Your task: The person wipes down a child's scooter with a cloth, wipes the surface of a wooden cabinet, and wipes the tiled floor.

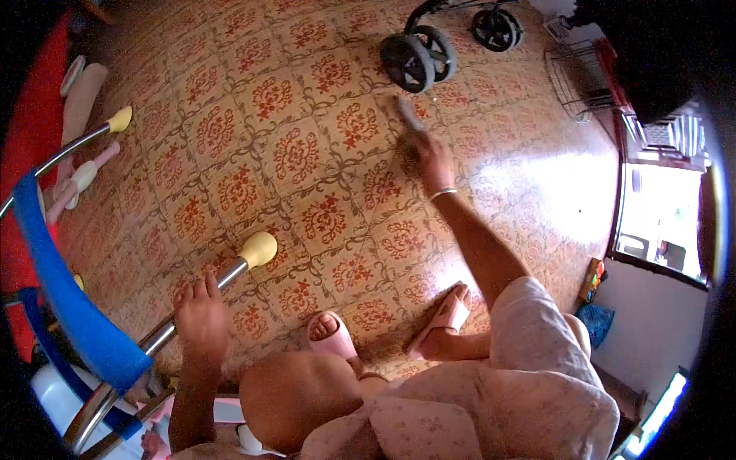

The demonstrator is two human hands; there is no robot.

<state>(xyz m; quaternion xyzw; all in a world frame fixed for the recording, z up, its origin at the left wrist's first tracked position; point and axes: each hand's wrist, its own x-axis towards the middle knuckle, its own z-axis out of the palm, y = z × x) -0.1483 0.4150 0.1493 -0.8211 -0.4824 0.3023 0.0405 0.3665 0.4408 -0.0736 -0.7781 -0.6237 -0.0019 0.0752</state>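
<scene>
My right hand (435, 165) reaches forward, low over the patterned floor, with a bracelet at its wrist. Its fingers are closed around a blurred greyish, elongated thing (410, 115) whose kind I cannot make out. A dark patch lies beside it on the floor. My left hand (201, 314) is at the lower left, its fingers apart and holding nothing. Just beside it runs a shiny metal tube (230, 272) with a yellow rubber cap (259, 248); whether they touch is unclear. Blue fabric (77, 291) is stretched along the frame.
Stroller wheels (418, 60) stand ahead of my right hand. A wire rack (571, 80) is at the upper right, near a bright doorway (663, 218). Pink sandals (331, 333) are on my feet. Red fabric (34, 115) and pink-and-white parts (83, 176) line the left edge.
</scene>
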